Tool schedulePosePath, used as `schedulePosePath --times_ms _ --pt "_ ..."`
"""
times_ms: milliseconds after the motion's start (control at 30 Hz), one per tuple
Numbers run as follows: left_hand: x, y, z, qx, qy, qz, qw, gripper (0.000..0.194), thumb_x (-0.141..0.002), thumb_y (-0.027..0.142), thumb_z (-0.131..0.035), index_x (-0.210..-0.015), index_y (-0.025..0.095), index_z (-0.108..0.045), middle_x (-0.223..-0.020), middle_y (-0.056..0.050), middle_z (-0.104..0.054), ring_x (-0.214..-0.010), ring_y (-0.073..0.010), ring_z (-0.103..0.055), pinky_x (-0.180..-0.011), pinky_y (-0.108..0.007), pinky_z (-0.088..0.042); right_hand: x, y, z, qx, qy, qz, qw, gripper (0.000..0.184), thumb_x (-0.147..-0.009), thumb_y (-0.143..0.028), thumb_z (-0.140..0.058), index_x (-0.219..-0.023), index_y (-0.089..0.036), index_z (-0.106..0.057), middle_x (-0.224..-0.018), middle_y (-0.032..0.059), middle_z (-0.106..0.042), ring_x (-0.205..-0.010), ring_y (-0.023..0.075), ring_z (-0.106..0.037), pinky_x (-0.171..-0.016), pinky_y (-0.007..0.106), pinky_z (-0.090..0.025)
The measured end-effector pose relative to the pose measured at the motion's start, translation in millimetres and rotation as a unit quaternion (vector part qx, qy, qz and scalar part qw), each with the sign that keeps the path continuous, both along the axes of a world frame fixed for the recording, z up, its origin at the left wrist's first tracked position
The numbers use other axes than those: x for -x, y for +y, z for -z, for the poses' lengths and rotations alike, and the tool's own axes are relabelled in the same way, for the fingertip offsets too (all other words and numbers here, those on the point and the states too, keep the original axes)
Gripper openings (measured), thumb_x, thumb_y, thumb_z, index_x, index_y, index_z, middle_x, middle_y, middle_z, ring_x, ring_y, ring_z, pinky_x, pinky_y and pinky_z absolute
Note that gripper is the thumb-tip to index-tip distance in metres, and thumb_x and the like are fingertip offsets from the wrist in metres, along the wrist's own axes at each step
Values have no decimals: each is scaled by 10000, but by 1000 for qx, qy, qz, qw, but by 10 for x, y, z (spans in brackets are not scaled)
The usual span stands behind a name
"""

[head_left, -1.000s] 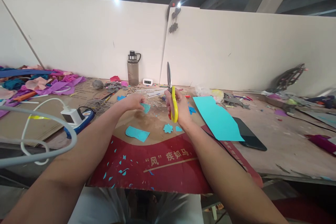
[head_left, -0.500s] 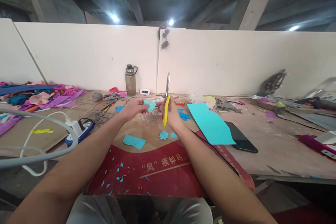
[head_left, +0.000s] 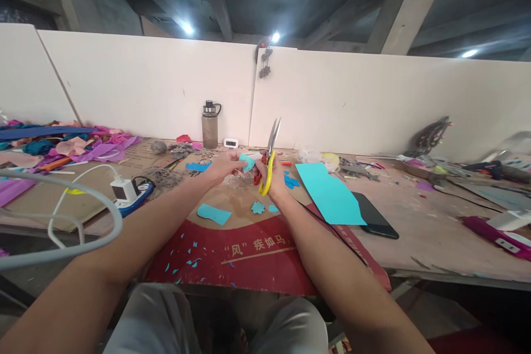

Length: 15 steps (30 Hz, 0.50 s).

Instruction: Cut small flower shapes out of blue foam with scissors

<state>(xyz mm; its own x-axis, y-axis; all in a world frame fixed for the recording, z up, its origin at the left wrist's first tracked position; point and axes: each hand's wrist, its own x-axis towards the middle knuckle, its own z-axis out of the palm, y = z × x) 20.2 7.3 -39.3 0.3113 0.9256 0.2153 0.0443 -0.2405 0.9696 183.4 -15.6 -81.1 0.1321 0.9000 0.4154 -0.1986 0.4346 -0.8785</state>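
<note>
A small turquoise paper piece (head_left: 246, 163) is pinched in the fingers of my left hand (head_left: 224, 168). Yellow-and-red-handled scissors (head_left: 266, 176) rest in my right hand (head_left: 276, 180), their blades parted slightly and pointing up and away from me. The fingertips of my right hand come close to the paper's right edge; whether they touch it I cannot tell. Below the hands lie a turquoise scalloped cutout (head_left: 258, 208), a turquoise strip (head_left: 214, 214) and a small scrap (head_left: 273, 208). Blue cutouts (head_left: 291, 181) are partly hidden behind my right wrist.
A large turquoise sheet (head_left: 327, 193) overlaps a dark tablet-like slab (head_left: 375, 215) on the right. Paper clippings dot the red cardboard (head_left: 257, 265). A bottle (head_left: 209, 127) stands at the back beside a small white clock (head_left: 230, 143). A power strip (head_left: 135, 201) sits left, near colourful scraps (head_left: 74, 146).
The scissors have opened a little and tilted to the right. My hands have come closer together, and the turquoise piece has turned between my fingers. The whole view has shifted slightly.
</note>
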Motion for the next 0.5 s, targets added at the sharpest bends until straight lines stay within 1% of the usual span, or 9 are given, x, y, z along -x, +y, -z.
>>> schedulePosePath --times_ms 167,267,333,400,433,500 --pt "-81 41 -21 14 -36 17 999 106 -690 209 -836 -685 158 -744 -630 -31 -679 -584 -116 -595 -542 -222 -378 7 51 1 5 24 -6 1000 519 -777 -503 -787 -1125 -277 -475 -714 -107 -579 -552 117 -571 -514 235 -484" --pt "-121 66 -15 43 -72 25 996 141 -672 199 -879 -711 148 -753 -652 -32 -689 -589 -115 -606 -543 -224 -387 20 56 -9 5 26 1 1000 525 -767 -536 -794 -1090 -273 -474 -676 -108 -579 -561 122 -583 -520 229 -489" --pt "-115 86 -1 67 -103 25 992 183 -662 189 -913 -740 145 -753 -685 -38 -711 -599 -117 -627 -540 -222 -399 22 43 -23 8 17 3 1000 522 -763 -562 -793 -1066 -271 -482 -656 -108 -576 -542 118 -567 -499 223 -469" --pt "-64 109 20 90 -143 6 986 219 -665 168 -935 -755 147 -735 -726 -46 -737 -611 -116 -648 -529 -213 -406 14 20 -42 11 5 3 1000 508 -761 -572 -801 -1037 -264 -507 -656 -99 -583 -527 110 -546 -475 217 -443" --pt "-24 121 32 101 -167 -13 981 233 -668 148 -937 -769 153 -727 -743 -44 -746 -615 -117 -661 -520 -208 -407 6 8 -52 11 -1 4 1000 501 -758 -569 -811 -1026 -258 -524 -664 -91 -592 -524 106 -538 -467 214 -431" --pt "73 143 53 123 -207 -54 969 241 -694 117 -923 -769 159 -698 -744 -32 -745 -608 -113 -673 -534 -206 -454 -13 -10 -65 15 -9 8 1000 498 -753 -566 -832 -1016 -250 -551 -678 -78 -606 -527 104 -532 -454 209 -413"
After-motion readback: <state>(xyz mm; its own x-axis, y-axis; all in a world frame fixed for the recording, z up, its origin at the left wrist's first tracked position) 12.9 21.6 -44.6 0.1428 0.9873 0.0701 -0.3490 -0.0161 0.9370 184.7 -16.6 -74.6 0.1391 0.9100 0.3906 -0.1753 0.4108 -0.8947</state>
